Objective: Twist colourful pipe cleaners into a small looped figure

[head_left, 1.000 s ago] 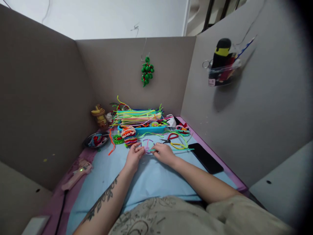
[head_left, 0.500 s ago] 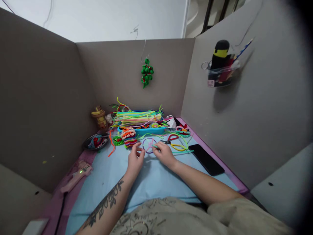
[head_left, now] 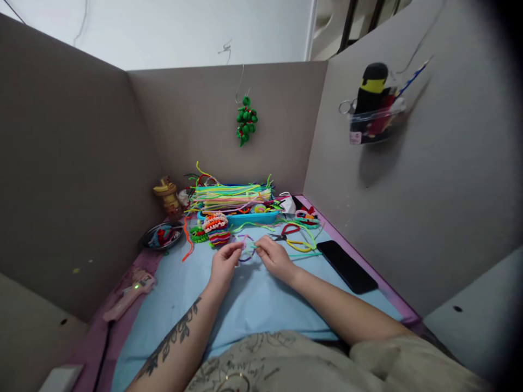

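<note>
A purple pipe-cleaner ring [head_left: 246, 259] with pink strands across its middle is held up over the blue cloth [head_left: 261, 305]. My left hand [head_left: 224, 262] pinches the ring's left side between thumb and fingers. My right hand [head_left: 272, 255] is closed on a teal pipe cleaner [head_left: 304, 255], whose long tail runs out to the right and whose short end points at the ring. Behind my left hand stands a striped, multicoloured pipe-cleaner piece [head_left: 216, 228]. Pliers with red and yellow handles [head_left: 296, 245] lie just beyond my right hand.
A blue tray [head_left: 253, 219] heaped with pipe cleaners stands at the back. To the right lies a black phone [head_left: 347, 267]; at left are a pink glue gun [head_left: 131, 296] with a lit green light and a dark bowl [head_left: 160, 236]. Grey panels enclose three sides.
My left hand has gone from loosely parted fingers beside the ring to pinching it. The ring has shifted slightly left and tilted. My right hand has barely moved.
</note>
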`<state>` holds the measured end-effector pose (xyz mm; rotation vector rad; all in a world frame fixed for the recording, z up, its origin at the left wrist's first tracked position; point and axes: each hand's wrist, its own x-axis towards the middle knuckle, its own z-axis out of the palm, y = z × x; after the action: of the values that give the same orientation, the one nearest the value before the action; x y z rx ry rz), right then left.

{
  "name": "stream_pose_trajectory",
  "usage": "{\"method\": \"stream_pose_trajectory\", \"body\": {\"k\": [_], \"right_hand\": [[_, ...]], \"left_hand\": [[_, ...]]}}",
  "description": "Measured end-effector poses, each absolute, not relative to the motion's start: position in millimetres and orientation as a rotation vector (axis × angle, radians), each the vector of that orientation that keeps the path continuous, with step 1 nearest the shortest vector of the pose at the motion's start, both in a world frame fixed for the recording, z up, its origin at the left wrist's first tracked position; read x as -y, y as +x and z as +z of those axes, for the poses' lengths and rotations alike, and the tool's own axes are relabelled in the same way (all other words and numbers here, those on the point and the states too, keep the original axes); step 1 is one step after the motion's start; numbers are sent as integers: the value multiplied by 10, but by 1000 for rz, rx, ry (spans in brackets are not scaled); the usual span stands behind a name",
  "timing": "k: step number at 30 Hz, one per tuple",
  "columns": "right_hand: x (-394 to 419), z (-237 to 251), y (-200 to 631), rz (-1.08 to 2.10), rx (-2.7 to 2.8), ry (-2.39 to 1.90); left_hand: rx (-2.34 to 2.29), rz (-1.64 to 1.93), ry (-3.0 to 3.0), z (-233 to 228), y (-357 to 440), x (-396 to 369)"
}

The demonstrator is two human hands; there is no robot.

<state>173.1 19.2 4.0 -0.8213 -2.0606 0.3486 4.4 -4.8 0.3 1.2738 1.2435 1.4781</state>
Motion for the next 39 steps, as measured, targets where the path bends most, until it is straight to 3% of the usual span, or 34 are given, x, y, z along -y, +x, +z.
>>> {"method": "stream_pose_trajectory", "body": {"k": [39], "right_hand": [[-129, 70, 1703, 271, 2004, -831]], "left_hand": [[-1154, 1481, 1194, 39, 78, 72]]}}
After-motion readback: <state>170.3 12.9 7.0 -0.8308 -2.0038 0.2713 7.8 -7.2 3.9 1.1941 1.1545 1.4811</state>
